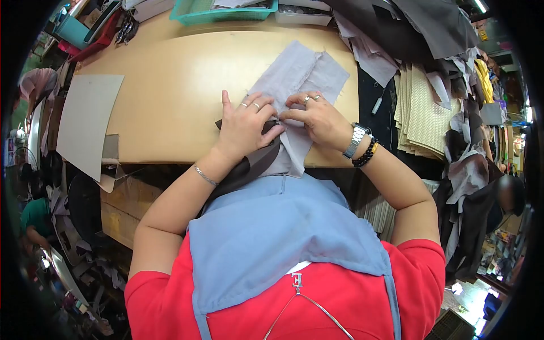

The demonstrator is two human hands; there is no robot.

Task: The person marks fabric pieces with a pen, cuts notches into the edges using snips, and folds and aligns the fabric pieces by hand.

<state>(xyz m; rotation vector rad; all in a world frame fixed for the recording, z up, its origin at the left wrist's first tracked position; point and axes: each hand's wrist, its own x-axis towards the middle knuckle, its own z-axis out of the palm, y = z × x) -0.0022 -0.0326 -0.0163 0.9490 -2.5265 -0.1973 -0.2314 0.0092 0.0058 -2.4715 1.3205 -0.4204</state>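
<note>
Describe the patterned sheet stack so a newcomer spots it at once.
Start at the tan worktable and cross its right edge, past the black strip. The cream sheets lie there in a loose stack. Their woven-look texture sets them apart from the plain dark fabric and grey scraps beside them.

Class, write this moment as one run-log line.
left hand: on dark cloth | right hand: on grey cloth | fingertips: close together | place: table

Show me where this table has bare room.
Widest: the pale wooden tabletop between the off-white flat sheet and the left hand. A smaller patch separates the greyish-lilac fabric from the tabletop's right edge. Crowded: around both hands, the right included.
</note>
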